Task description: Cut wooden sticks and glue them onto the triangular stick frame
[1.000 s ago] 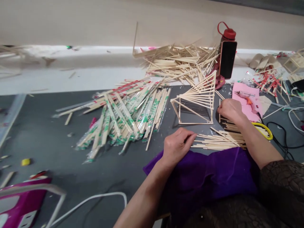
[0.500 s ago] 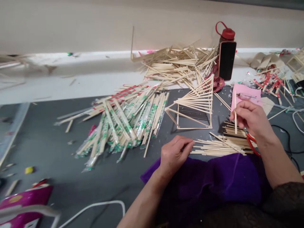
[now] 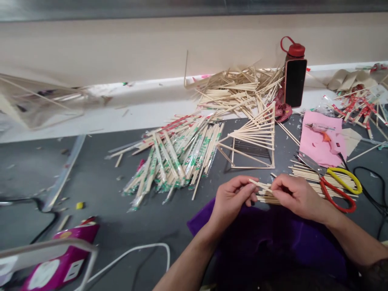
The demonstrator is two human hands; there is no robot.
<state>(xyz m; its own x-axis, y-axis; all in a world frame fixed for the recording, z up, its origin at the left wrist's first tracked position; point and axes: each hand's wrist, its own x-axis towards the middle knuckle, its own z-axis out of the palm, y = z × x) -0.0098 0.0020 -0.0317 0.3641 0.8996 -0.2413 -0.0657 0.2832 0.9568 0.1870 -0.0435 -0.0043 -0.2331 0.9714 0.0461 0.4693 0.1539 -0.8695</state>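
Note:
A thin wooden chopstick (image 3: 263,186) runs between my two hands, just above the front of the bench. My left hand (image 3: 235,197) is closed in a pinch on its left end. My right hand (image 3: 295,197) grips the other end, which the fingers hide. Beneath and beside the hands lie several loose chopsticks (image 3: 303,171). Right behind my hands stands a frame of glued chopsticks (image 3: 253,135), its upper sticks fanned out. Scissors (image 3: 336,182) with red and yellow handles rest on the loose sticks, right of my right hand.
Wrapped chopsticks (image 3: 169,157) lie left of the frame, with a heap of bare sticks (image 3: 236,87) behind. A glue gun (image 3: 324,131) rests on pink paper (image 3: 309,143). A phone (image 3: 295,83) leans on a red bottle (image 3: 296,50). A purple cloth (image 3: 266,234) hangs at the front edge.
My right hand has come down and left with the chopstick, bringing it to my left hand, which now pinches it too. The scissors and glue gun have come into fuller view.

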